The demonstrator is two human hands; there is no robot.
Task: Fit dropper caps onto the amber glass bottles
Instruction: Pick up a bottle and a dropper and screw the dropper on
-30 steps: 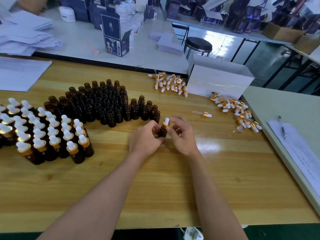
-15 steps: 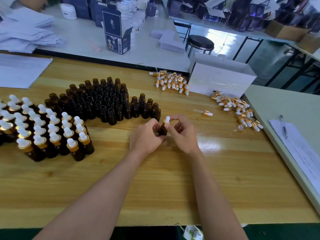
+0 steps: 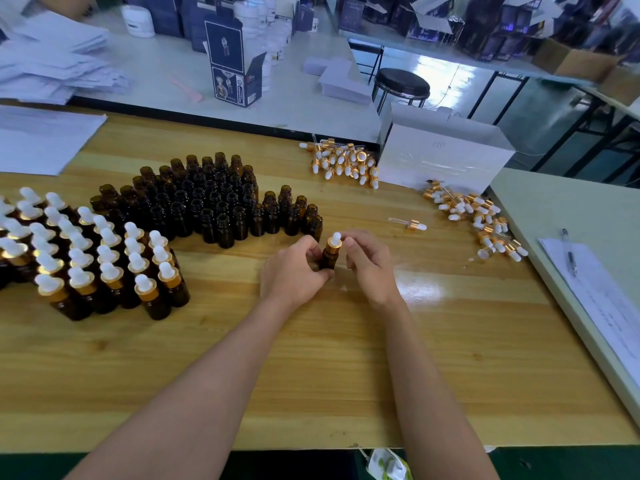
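Small amber bottle (image 3: 329, 259), upright, gold-and-white dropper cap (image 3: 335, 240) on its neck, just beside the uncapped bottles (image 3: 214, 206).

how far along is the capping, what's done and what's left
Done: a cluster of capped bottles stands at the left. In hand: the left hand grips one bottle while the right hand pinches its dropper cap. Left: a large block of open bottles behind, with loose caps in two piles and one lone dropper to the right.

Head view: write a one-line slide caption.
Left hand holds an amber bottle upright while the right hand pinches its dropper cap; capped bottles stand at left.
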